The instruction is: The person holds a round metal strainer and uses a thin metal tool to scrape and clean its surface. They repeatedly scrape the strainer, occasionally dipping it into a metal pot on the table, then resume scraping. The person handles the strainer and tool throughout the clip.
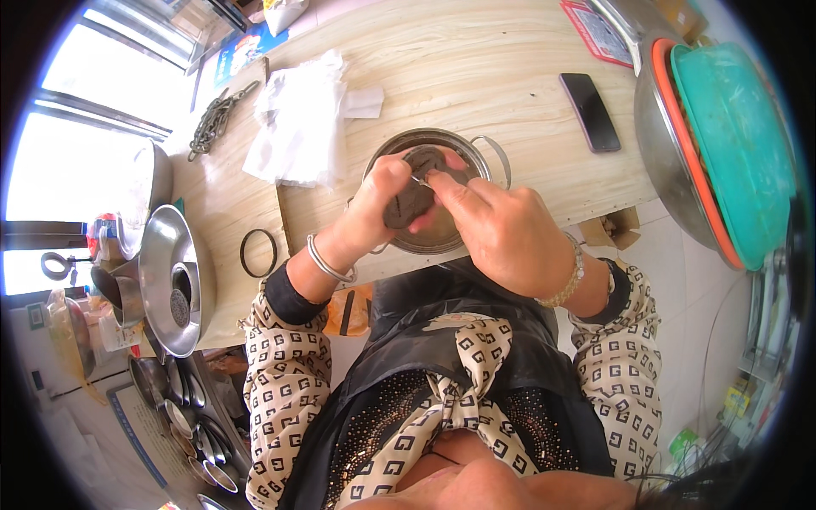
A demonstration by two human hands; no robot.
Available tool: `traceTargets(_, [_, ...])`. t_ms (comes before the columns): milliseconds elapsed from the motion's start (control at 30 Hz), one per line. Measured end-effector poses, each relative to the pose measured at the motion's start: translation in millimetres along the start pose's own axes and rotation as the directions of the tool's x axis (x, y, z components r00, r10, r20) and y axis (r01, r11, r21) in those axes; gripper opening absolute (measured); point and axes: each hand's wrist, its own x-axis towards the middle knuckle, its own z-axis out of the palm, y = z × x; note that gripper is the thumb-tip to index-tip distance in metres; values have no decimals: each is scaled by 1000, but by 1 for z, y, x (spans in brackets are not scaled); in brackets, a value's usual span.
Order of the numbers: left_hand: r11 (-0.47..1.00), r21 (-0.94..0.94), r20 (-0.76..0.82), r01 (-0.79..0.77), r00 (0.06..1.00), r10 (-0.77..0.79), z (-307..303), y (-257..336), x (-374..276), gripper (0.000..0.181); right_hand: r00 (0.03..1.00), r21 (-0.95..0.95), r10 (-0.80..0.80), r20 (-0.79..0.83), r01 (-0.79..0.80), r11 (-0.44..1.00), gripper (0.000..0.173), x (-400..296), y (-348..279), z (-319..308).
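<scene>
My left hand (373, 194) holds a dark grey, oval piece (408, 203) with narrow slits in its face; its fingertips show at the far side. A small shiny metal tool (420, 181) is pinched in my right hand (503, 233), its tip against the upper part of that face. Most of the tool is hidden by the fingers, so its kind cannot be told. Both hands are above a round metal pot (428, 247) with looped side handles. The pot's inside is largely covered by the hands.
Left of the pot lie white plastic bags (299, 121), a metal chain (220, 121) and a dark ring (258, 253). A wide steel bowl (153, 280) stands farther left. On the right are a phone (590, 113) and stacked basins under a teal basket (733, 153).
</scene>
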Motion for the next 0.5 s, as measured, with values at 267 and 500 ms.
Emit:
traceTargets(267, [762,632,-12,-142,981,193,4,8,3,71,910,790,230,344,-413,453,20,8,20,-7])
traceTargets(500, [936,352,-73,-5,997,33,-11,15,8,78,993,390,44,-112,3,921,28,-8,17,7])
